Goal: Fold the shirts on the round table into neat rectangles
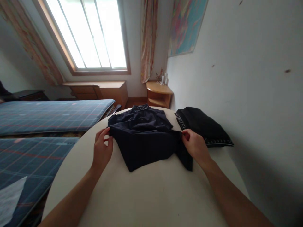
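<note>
A dark navy shirt (146,145) lies on the pale round table (142,195), its collar at the far end and its near part folded over or lifted toward me. My left hand (103,146) pinches the shirt's left edge between thumb and fingers. On the other side, my right hand (193,143) is closed on the right edge, where a flap of cloth hangs down onto the tabletop. Just beyond my right hand sits a stack of folded black cloth (201,124) with white patterned trim.
Two beds with blue plaid mattresses (54,115) stand to the left, and a white sheet of paper (11,200) lies on the nearer one. A wooden corner shelf (159,90) and a desk (113,90) are at the back. The white wall (248,94) runs close along the right.
</note>
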Tool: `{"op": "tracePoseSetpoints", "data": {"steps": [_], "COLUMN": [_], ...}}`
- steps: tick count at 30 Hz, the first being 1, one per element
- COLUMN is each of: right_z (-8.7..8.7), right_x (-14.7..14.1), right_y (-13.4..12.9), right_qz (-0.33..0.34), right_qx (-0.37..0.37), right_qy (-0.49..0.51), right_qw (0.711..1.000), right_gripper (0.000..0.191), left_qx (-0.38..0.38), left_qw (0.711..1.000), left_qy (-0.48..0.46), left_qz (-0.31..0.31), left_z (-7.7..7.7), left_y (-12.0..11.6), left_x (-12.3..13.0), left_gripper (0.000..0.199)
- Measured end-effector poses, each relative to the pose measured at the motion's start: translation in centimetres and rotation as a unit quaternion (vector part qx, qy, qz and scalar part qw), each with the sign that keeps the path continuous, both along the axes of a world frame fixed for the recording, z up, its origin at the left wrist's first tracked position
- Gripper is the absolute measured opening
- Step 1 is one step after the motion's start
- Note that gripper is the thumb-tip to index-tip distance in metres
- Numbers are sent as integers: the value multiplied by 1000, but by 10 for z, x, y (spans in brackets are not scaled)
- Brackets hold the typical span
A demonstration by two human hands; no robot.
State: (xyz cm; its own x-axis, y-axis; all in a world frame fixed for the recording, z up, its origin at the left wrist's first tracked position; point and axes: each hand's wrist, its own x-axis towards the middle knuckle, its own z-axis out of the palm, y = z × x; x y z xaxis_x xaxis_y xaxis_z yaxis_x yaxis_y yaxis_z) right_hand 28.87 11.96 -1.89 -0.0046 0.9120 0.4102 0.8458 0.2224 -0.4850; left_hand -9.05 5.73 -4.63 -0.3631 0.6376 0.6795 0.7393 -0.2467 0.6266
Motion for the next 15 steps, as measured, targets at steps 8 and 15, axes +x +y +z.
{"op": "tracePoseSetpoints", "data": {"steps": [8,15], "right_z": [-2,-5], "right_x": [-3,-11], "right_y": [-2,-7], "right_qz": [46,153], "right_qx": [11,15], "right_qy": [-17,-33], "right_qw": [999,988], "right_gripper": [18,17], "left_qx": [-123,-134], "left_qw": [985,985], "left_qy": [-115,-104], "left_qz": [-26,-24], "left_z": [-28,-19], "left_y": [10,2], "left_x": [-8,5], "left_gripper": [66,80]}}
